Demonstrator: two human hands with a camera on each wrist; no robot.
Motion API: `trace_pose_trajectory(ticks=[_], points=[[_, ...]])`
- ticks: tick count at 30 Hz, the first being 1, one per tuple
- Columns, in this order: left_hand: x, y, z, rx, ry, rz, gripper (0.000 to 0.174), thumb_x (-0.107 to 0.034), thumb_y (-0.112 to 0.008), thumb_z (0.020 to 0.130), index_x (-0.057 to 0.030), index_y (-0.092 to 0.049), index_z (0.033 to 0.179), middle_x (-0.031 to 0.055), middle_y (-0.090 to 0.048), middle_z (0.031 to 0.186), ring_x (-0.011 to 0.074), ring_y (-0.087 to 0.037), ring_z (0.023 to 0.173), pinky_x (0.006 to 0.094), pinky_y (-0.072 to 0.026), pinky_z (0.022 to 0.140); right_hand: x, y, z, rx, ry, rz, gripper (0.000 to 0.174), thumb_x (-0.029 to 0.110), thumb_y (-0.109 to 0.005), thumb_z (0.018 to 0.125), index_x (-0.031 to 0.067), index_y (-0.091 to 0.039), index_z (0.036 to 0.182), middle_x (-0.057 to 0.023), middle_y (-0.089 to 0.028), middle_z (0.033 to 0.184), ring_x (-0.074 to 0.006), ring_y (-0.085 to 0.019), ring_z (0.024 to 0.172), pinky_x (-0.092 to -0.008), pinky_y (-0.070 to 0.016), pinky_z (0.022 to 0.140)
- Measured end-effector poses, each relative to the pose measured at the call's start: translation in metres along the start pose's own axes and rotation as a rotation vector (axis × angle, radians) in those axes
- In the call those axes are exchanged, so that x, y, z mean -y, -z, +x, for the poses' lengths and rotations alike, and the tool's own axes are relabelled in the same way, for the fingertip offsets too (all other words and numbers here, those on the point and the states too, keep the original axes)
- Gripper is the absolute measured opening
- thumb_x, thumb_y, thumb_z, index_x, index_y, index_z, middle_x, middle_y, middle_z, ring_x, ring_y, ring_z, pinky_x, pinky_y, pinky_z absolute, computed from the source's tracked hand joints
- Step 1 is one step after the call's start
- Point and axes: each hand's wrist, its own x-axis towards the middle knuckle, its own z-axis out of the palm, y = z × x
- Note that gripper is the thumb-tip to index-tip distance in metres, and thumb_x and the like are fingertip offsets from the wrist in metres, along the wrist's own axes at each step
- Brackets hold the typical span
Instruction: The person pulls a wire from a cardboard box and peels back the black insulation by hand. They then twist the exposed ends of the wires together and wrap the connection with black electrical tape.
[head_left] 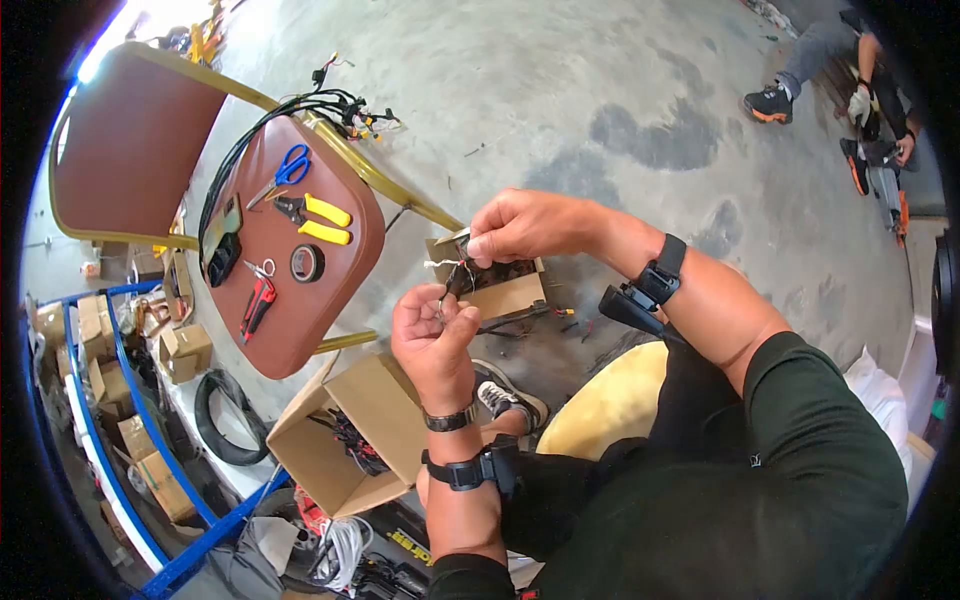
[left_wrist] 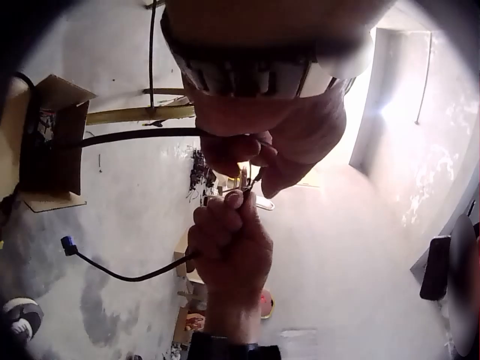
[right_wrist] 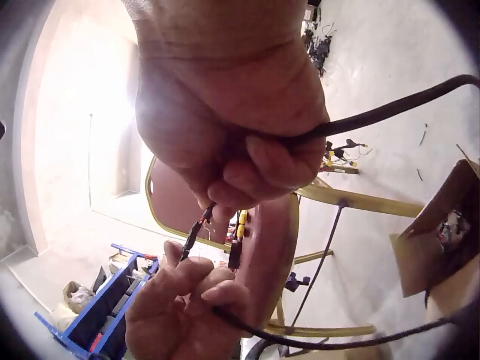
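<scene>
In front of the body, both hands hold black cables close together. My left hand grips one black cable and pinches its thin end between thumb and fingers. The right hand has its fingers curled round another black cable, which ends in a blue plug. A short stretch of thin dark wire with red bits spans the gap between the fingertips in the right wrist view. Small white connectors show beside the hands. How the wire ends are joined is hidden by the fingers.
A brown chair at left carries blue scissors, yellow-handled wire strippers, tape, red-handled cutters and a cable bundle. Open cardboard boxes stand below. Another person sits far right; blue shelving is left.
</scene>
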Motion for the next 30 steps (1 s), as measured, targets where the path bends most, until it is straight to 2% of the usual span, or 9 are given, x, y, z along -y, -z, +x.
trace_pose_trajectory(ticks=[3,9,12,15,21,27,30], points=[[0.006,-0.002,0.001,-0.148,-0.107,0.174,0.03,0.012,-0.066,0.08,-0.0009,-0.057,0.105,0.002,-0.056,0.076,0.0106,-0.054,0.067,0.0259,-0.0478,0.063,0.004,-0.003,-0.005,0.005,-0.006,0.034,0.025,0.025,-0.063,0.094,0.0042,-0.066,0.081,0.0061,-0.05,0.064,-0.0042,-0.042,0.057,-0.0232,-0.0323,0.051],[0.002,-0.006,0.004,-0.299,-0.2,0.322,0.017,0.003,-0.07,0.084,0.0015,-0.061,0.099,0.0061,-0.063,0.078,0.0124,-0.059,0.066,0.0253,-0.0487,0.061,0.008,-0.003,-0.009,-0.009,0.004,0.019,0.026,0.026,-0.062,0.093,0.004,-0.066,0.08,0.0056,-0.05,0.063,-0.0045,-0.041,0.056,-0.0235,-0.0321,0.051],[-0.001,-0.004,0.007,-0.274,-0.212,0.375,0.014,-0.001,-0.071,0.085,0.0036,-0.064,0.096,0.0077,-0.065,0.08,0.0132,-0.059,0.067,0.0253,-0.0493,0.061,0.01,-0.003,-0.012,-0.022,0.009,0.006,0.026,0.026,-0.062,0.093,0.0036,-0.066,0.08,0.0052,-0.05,0.063,-0.0048,-0.042,0.056,-0.0237,-0.0324,0.051],[-0.002,0.0,0.006,-0.244,-0.171,0.409,0.015,-0.005,-0.072,0.086,0.0051,-0.066,0.096,0.0084,-0.065,0.079,0.0132,-0.058,0.067,0.0252,-0.0479,0.06,0.01,-0.002,-0.013,-0.01,-0.021,0.026,0.026,0.027,-0.063,0.093,0.0034,-0.066,0.08,0.0049,-0.05,0.063,-0.0049,-0.042,0.056,-0.0237,-0.0327,0.051],[-0.002,0.011,0.009,-0.114,-0.08,0.249,0.012,-0.007,-0.067,0.09,0.0041,-0.065,0.092,0.0068,-0.062,0.074,0.0129,-0.053,0.06,0.0241,-0.0422,0.055,0.01,-0.001,-0.014,0.022,-0.068,0.067,0.025,0.027,-0.065,0.091,0.0031,-0.067,0.085,0.0044,-0.05,0.062,-0.0057,-0.044,0.055,-0.0231,-0.0342,0.051],[-0.001,0.016,0.011,-0.102,0.047,0.15,0.008,-0.007,-0.064,0.092,0.0011,-0.062,0.09,0.005,-0.058,0.069,0.0124,-0.049,0.056,0.0252,-0.0404,0.052,0.017,-0.003,-0.016,0.048,0.031,-0.071,0.027,0.026,-0.071,0.087,0.0032,-0.068,0.102,0.0018,-0.057,0.065,-0.0059,-0.049,0.06,-0.025,-0.0375,0.053],[-0.002,0.018,0.013,-0.117,0.134,0.104,0.009,-0.008,-0.064,0.092,0.0,-0.061,0.089,0.004,-0.056,0.067,0.0118,-0.047,0.054,0.0253,-0.0391,0.051,0.008,-0.002,-0.012,0.054,0.093,-0.138,0.03,0.026,-0.073,0.086,0.0034,-0.067,0.105,0.0005,-0.06,0.068,-0.0065,-0.052,0.062,-0.0266,-0.0398,0.055]])
